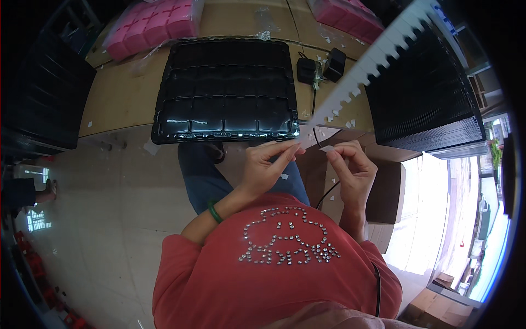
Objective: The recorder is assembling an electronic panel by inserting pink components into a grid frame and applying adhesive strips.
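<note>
My left hand point(266, 171), with a green bangle on its wrist, pinches the lower end of a long white strip point(378, 60). The strip slants up to the far right and has a row of notches along one edge. Close beside it, my right hand point(355, 172) pinches a small white piece point(327, 148) between thumb and forefinger. The piece looks apart from the strip. Just beyond my left hand, a black plastic tray point(226, 90) with several shallow compartments lies at the table's near edge.
Stacks of black trays stand at the left point(46, 90) and right point(424, 90). Pink blocks in clear plastic point(156, 27) lie at the back. Two black adapters point(308, 70) sit right of the tray. White scraps dot the brown tabletop point(118, 104); a cardboard box point(386, 186) stands below right.
</note>
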Motion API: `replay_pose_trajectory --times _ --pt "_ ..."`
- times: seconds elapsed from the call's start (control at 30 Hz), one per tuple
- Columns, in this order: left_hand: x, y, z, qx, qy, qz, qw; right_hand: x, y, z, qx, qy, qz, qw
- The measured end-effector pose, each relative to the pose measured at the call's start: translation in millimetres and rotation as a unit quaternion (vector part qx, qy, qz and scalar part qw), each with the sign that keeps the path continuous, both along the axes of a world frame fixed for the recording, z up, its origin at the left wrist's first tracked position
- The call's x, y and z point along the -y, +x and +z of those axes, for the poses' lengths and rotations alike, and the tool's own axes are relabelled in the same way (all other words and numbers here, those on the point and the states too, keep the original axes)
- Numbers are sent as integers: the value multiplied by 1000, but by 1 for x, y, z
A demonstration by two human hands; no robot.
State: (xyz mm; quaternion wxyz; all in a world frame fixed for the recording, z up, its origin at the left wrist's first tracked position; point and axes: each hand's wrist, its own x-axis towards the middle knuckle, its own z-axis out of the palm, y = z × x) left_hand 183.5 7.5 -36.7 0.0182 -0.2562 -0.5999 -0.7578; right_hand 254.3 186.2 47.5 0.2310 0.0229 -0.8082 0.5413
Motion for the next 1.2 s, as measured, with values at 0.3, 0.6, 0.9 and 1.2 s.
replay_pose_trajectory --times 0.3,0.6,0.9,1.2 --pt "25 -9 13 239 145 -235 931 -29 -50 6 66 29 -3 997" --pt "31 -13 14 261 138 -366 883 -61 -28 17 272 221 87 933" --pt "14 -18 1 291 245 -546 746 -24 -113 75 9 66 525 848" --pt "22 -99 51 306 42 -232 923 -20 -263 32 42 144 198 969"
